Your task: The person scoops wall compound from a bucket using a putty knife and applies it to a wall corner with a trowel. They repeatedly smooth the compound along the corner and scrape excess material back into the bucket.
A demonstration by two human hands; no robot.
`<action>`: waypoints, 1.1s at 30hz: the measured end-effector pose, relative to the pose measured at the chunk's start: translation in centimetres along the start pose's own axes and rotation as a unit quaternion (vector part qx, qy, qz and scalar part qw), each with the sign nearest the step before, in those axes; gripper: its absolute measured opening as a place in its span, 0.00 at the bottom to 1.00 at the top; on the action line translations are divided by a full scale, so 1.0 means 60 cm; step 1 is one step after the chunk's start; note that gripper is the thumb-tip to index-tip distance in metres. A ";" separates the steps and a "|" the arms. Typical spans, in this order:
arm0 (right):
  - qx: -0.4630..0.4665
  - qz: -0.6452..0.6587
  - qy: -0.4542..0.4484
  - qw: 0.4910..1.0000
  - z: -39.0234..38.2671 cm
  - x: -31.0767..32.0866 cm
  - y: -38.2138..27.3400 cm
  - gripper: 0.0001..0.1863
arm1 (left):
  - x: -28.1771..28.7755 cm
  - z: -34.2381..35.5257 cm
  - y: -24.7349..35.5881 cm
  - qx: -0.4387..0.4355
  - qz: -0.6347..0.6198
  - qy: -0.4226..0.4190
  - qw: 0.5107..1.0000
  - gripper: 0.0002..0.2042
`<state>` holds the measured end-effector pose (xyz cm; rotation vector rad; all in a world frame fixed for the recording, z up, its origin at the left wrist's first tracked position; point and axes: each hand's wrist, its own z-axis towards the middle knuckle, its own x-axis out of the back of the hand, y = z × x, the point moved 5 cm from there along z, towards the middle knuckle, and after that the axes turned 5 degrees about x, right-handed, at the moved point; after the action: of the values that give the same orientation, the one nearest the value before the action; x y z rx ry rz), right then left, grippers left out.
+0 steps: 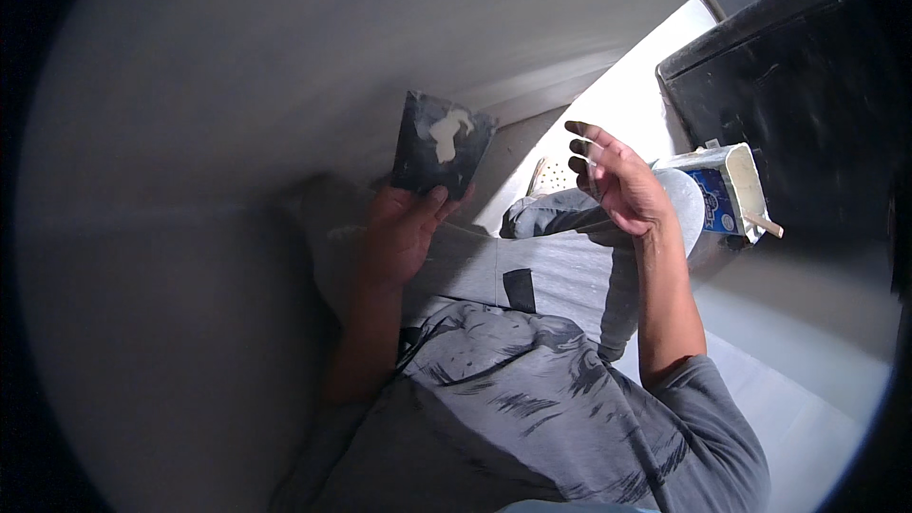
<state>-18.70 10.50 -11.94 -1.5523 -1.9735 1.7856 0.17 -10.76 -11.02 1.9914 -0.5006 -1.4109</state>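
Nearest the camera are the person's grey patterned shirt and light grey trousers, bent at the knee.

Just beyond, the left hand is clenched around the lower end of a wide, dark, flat-bladed metal putty knife. The thumb lies on the near face and the other fingers wrap behind, where I cannot see them. A dab of off-white filler sits on the upper middle of the blade's near face.

The right hand is raised to the right of the blade and well apart from it, fingers loosely spread. Something thin and pale seems to lie between them, but I cannot tell whether it is gripped.

The blade's long axis runs from the handle in the palm up and slightly right. Its broad working edge points toward the smooth grey wall, and its loaded face is turned toward the person.

As I judge it, the blade should stay tilted face-up so the filler does not slide off. The wrist should be firm and the filler centred before the edge meets the wall.

Farther right, a white rectangular tub with a blue label stands on the pale floor with a stick poking from it. A dark cabinet rises behind it.
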 end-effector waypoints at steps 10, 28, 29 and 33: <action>-0.060 0.187 0.064 0.978 -0.073 -0.136 0.047 0.13 | -0.044 0.015 -0.018 -0.197 0.201 0.042 0.959 0.14; -0.025 0.220 -0.013 0.975 -0.036 -0.104 0.050 0.08 | -0.039 0.040 0.013 -0.352 0.551 -0.111 0.749 0.27; -0.021 0.236 -0.022 0.971 -0.034 -0.097 0.052 0.09 | -0.025 0.044 0.012 -0.336 0.557 -0.096 0.754 0.24; 0.052 0.184 -0.027 0.981 -0.014 -0.063 0.044 0.13 | 0.045 0.051 -0.005 -0.215 0.550 -0.020 0.807 0.18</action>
<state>-14.71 8.03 -11.66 -1.9524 -1.6645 2.0402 -1.75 -13.08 -13.77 0.9475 -1.0229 -0.6959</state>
